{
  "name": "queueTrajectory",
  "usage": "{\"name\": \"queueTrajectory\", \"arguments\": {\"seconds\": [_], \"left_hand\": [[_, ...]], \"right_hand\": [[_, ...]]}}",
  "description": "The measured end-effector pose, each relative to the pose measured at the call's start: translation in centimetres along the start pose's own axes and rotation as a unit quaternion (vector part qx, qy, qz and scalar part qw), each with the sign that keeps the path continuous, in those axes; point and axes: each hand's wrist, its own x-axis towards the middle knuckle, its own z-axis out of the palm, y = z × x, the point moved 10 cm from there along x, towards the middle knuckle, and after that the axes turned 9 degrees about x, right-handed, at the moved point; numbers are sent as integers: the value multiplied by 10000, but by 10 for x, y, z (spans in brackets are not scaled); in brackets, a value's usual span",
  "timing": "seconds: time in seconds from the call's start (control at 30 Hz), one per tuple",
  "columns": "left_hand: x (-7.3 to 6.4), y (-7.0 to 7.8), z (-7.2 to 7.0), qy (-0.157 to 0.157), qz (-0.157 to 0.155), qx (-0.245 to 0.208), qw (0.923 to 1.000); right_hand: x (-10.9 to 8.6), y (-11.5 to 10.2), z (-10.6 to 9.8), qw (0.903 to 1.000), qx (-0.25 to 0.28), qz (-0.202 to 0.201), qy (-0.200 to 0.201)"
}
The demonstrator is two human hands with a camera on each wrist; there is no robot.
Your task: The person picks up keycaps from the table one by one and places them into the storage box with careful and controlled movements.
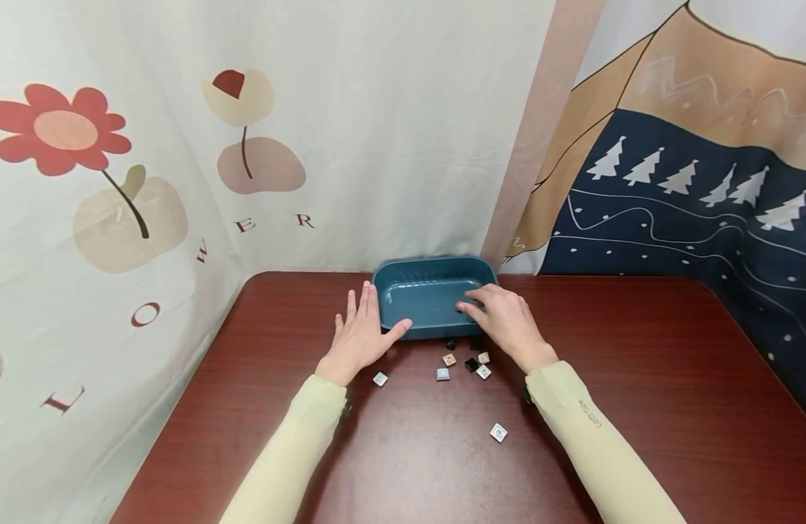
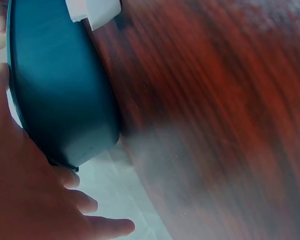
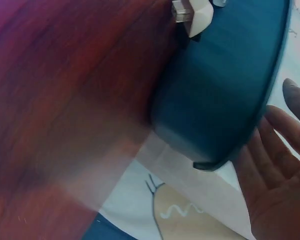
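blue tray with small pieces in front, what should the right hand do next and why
Perhaps move the right hand to a beige piece: it lies loose just in front of the tray, near that hand, while the left hand rests at the tray's left end.

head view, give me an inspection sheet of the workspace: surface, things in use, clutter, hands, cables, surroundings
Surface: glossy red-brown wood-grain table
Things in use: teal oblong plastic tray at the far edge; small square white, black and beige pieces scattered nearer the person
Clutter: nothing seen
Left hand: at the tray's left end, fingers straight
Right hand: at the tray's right end, fingers bent; whether they hold a piece is unclear
Cables: nothing seen
Surroundings: white flower-print fabric behind, navy tree-print fabric toward the right
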Motion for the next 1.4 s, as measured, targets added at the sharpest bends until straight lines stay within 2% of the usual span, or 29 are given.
{"name": "queueTrajectory", "arguments": {"seconds": [0.4,0.6,0.83,1.13,1.4], "left_hand": [[-2,-4,-2,28,-20,21,10000],[-4,-3,-1,20,-21,-74,10000],[-3,-2,-1,113,0,-72,9999],[-2,1,-1,59,22,-108,9999],[1,0,1,70,13,-23,10000]], "right_hand": [[-24,-38,-26,9975,-207,-659,133],[-45,-48,-32,9970,-224,-738,68],[-68,-52,-33,9975,-91,-685,-139],[-93,-55,-34,9952,-330,-810,-442],[-114,-58,-26,9891,-518,-975,-973]]}}
